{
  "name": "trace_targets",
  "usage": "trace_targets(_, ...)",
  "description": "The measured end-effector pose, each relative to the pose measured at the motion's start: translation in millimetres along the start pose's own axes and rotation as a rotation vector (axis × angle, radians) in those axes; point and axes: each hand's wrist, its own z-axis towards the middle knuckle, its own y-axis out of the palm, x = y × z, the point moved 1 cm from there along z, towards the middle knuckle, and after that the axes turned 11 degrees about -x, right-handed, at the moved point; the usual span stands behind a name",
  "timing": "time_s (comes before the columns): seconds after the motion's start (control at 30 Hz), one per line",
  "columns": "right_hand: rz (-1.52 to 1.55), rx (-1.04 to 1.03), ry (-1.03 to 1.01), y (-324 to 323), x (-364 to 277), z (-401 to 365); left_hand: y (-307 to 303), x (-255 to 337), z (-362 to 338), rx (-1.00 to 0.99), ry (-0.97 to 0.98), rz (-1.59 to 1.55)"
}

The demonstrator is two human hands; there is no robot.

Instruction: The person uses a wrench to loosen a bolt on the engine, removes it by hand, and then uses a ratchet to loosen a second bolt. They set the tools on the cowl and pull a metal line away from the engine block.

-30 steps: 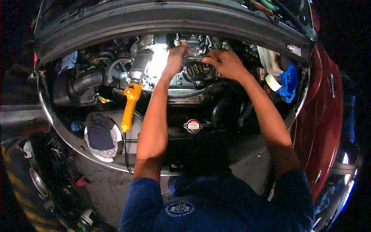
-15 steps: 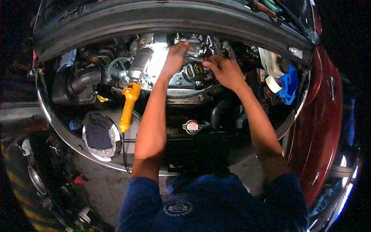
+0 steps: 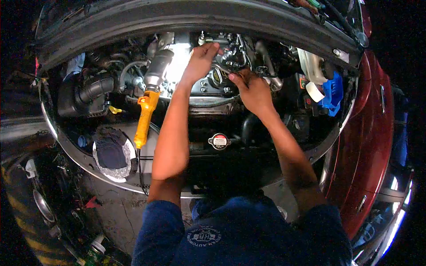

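Over the engine (image 3: 213, 91), my left hand (image 3: 202, 61) has its thumb and fingertips pressed together near the top of the block; what they hold is too small to make out. My right hand (image 3: 253, 91) pinches the end of a thin metal tool (image 3: 222, 68) that runs left toward my left hand. Just below the tool sits the black oil filler cap (image 3: 217, 76). A lit work lamp with a yellow handle (image 3: 145, 119) lies left of my left forearm, shining on the engine.
A radiator cap (image 3: 219, 141) is at the front centre. The raised hood edge (image 3: 199, 20) crosses above. A dark cloth pad (image 3: 112, 153) lies at the left front, and a blue container (image 3: 329, 95) stands at the right beside a tape roll (image 3: 314, 93).
My right hand has moved slightly down and left, and its fingers have curled more. My left hand has barely moved. The whole view has shifted a little.
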Motion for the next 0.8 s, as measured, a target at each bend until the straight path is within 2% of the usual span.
trace_targets(0.1, -0.001, 0.006, -0.009, 6.0, -0.2, 1.1, -1.0, -4.5, 1.0, -0.024, -0.089, -0.078)
trace_targets(0.27, 0.149, -0.039, -0.022, 8.8, -17.8, -7.3, -4.9, -6.0, 0.2, -0.016, -0.1, -0.054)
trace_targets(0.37, 0.269, -0.093, 0.099, 22.9, -26.0, -14.0, -6.6, -13.3, 1.9, -0.038, -0.078, -0.08)
trace_targets(0.4, 0.225, -0.086, 0.093, 28.3, -27.8, -15.6, -6.6, -14.4, 1.6, -0.048, -0.062, -0.09)
trace_targets(0.5, 0.878, -0.361, 0.284, 40.6, -38.8, -25.6, -3.7, -15.8, 0.6, -0.046, -0.011, -0.228)
trace_targets(0.53, 0.915, -0.344, 0.276, 36.3, -48.3, -29.2, -5.3, -16.2, -1.1, -0.053, -0.027, -0.159)
trace_targets(0.6, 0.472, -0.379, 0.185, 25.6, -31.1, -15.1, -12.3, -15.1, -2.9, -0.066, -0.056, -0.019)
trace_targets(0.67, -0.086, -0.179, -0.12, 4.6, -7.2, 2.8, -14.4, -8.1, -6.8, -0.097, -0.155, -0.137)
trace_targets(0.7, -0.167, -0.282, 0.121, -25.5, -23.4, 10.7, -14.8, -6.8, -9.5, -0.113, -0.206, -0.197)
trace_targets(0.73, -0.224, -0.186, -0.053, -29.6, 5.7, 29.4, -15.3, -8.5, -9.1, -0.119, -0.222, -0.167)
trace_targets(0.77, -0.254, -0.013, -0.252, -40.5, 7.2, 41.8, -14.8, -11.3, -7.0, -0.127, -0.237, -0.139)
trace_targets(0.8, -0.254, -0.047, -0.316, -46.5, 10.3, 51.7, -14.2, -8.7, -4.9, -0.136, -0.249, -0.11)
